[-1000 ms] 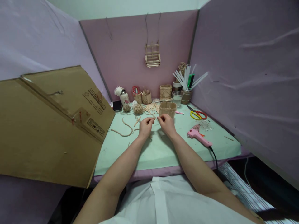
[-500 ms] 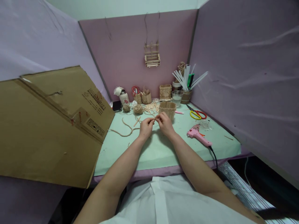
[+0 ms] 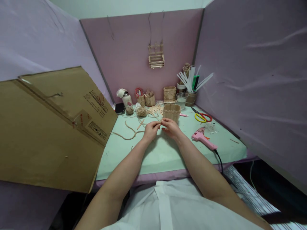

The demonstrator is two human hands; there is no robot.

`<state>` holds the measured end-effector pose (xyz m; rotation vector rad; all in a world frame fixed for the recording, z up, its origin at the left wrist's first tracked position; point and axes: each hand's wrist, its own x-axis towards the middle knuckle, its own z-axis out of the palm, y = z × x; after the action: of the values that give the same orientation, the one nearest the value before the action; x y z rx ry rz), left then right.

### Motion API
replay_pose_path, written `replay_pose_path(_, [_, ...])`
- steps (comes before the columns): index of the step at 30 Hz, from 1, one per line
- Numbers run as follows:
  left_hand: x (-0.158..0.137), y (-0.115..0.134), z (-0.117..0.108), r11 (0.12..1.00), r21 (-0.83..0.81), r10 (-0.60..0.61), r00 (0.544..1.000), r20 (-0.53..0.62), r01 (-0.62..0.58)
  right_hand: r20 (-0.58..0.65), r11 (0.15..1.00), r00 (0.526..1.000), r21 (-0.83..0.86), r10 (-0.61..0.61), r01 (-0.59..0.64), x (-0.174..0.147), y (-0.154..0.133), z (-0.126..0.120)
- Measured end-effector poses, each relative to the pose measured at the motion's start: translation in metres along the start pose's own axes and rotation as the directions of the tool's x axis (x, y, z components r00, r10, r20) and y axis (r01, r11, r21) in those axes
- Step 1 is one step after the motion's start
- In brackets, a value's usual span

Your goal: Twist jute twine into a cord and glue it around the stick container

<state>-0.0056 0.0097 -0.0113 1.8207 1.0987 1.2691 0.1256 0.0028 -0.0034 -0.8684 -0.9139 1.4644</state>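
My left hand is closed in a pinch on a length of jute twine, whose tail curls away to the left over the table. Fingertip to fingertip with it, my right hand pinches the twine too; the short bit between the fingers is mostly hidden. Just behind my right hand stands a small basket of wooden sticks, upright and open at the top. A loose wooden stick lies to the left of my hands. Balls of twine rest farther back.
A pink glue gun with a black cord and scissors lie at right. Along the back stand a cup of water, a pot of white glue sticks and stick holders. A large cardboard sheet leans in from the left.
My right hand has turned slightly and its fingers have shifted a little right and down. My left hand has moved slightly right, still pinching the twine.
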Motion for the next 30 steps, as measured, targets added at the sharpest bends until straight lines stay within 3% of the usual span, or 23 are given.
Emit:
replay_pose_path(12, [0.0,-0.003,0.001,0.998,0.004,-0.065,0.998,0.021,0.065,-0.06,0.988,0.992,-0.119,-0.111,0.103,-0.003,-0.001,0.002])
replay_pose_path(21, [0.002,-0.005,0.004,0.988,-0.114,-0.115,0.99,-0.077,0.106,-0.134,0.867,0.907,-0.375,-0.4,0.327,0.004,0.007,0.002])
replay_pose_path(30, [0.004,-0.005,0.003,0.96,-0.237,-0.189,0.972,-0.142,0.152,-0.104,0.834,0.905,-0.443,-0.412,0.328,0.004,0.009,0.0])
